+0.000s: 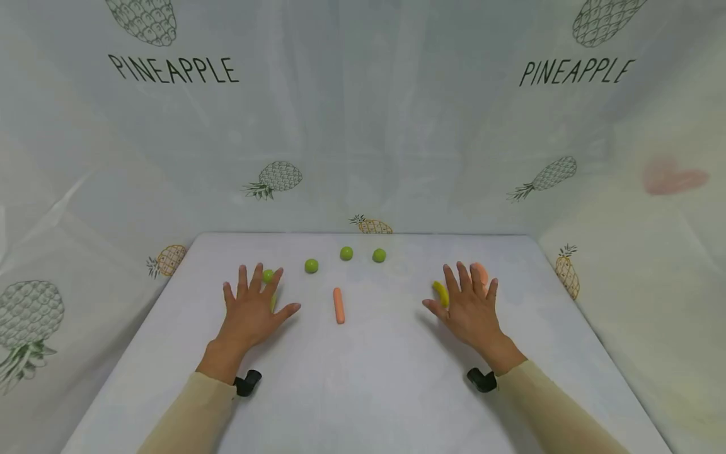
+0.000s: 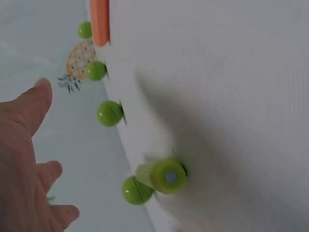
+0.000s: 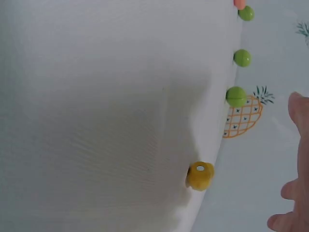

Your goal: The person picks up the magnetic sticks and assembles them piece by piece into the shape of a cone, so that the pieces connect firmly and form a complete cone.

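Note:
My left hand (image 1: 251, 317) is spread with its fingers apart over the left side of the white table, holding nothing. Partly hidden behind its fingers are a green ball (image 1: 268, 275) and a long yellow-green piece (image 1: 274, 302). The left wrist view shows that piece end-on (image 2: 170, 177), with a grey spot on its end. On the right, my right hand (image 1: 467, 309) is likewise spread and holds nothing. A curved yellow toy banana (image 1: 440, 294) lies beside its thumb and index finger. Behind its fingers, an orange-pink piece (image 1: 481, 273) is partly covered; its kind cannot be told.
Between the hands lies an orange stick (image 1: 339, 306). Toward the back edge are more green balls, one left of centre (image 1: 311, 266) and two near the middle (image 1: 346, 253). White pineapple-print cloth (image 1: 363, 126) hangs behind the table and along its sides.

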The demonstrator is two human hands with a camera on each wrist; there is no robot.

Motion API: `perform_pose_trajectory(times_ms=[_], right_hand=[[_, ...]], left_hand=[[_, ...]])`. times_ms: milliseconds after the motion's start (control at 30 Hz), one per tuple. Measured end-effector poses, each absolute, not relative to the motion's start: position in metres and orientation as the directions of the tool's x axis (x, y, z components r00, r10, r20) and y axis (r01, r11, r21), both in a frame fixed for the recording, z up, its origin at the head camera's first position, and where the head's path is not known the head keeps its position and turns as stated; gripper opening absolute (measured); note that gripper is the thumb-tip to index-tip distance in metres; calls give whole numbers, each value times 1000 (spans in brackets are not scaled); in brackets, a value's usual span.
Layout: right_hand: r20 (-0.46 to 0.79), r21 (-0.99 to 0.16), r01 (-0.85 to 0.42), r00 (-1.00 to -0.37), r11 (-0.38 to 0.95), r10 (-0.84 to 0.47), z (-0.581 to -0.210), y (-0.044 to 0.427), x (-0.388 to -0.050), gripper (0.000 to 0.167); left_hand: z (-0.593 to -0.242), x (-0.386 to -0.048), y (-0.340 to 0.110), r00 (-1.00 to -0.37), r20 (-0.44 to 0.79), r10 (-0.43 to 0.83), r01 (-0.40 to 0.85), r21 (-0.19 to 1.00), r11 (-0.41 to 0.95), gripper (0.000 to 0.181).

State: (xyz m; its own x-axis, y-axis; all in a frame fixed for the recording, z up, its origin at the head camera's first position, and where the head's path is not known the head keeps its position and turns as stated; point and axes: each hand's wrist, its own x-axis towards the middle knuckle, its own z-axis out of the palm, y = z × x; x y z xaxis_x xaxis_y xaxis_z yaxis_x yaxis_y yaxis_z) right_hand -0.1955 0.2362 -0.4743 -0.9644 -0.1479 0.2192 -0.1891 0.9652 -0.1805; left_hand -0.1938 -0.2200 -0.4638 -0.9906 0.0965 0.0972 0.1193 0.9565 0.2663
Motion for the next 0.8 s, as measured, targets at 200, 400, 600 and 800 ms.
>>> perform_pose_trajectory(times_ms=[200,400,600,800], right_hand=[[416,-249,-249,-900,936,-129,-481,237,-195,85],[462,-370,-279,-883,886,-84,-487,238,-193,73],[362,-536,-233,-932,811,-28,-494,237,-189,69],[291,-616,-189,-957,765,-2,-498,235,-187,68]], left_hand=[[-464,-211,-242,-995,78,64,92,435,896,96],[-460,-235,-264,-999,-26,48,21,634,773,92],[-464,-261,-284,-990,-99,97,3,682,731,83],[-466,-274,-294,-974,-155,162,10,692,722,78]])
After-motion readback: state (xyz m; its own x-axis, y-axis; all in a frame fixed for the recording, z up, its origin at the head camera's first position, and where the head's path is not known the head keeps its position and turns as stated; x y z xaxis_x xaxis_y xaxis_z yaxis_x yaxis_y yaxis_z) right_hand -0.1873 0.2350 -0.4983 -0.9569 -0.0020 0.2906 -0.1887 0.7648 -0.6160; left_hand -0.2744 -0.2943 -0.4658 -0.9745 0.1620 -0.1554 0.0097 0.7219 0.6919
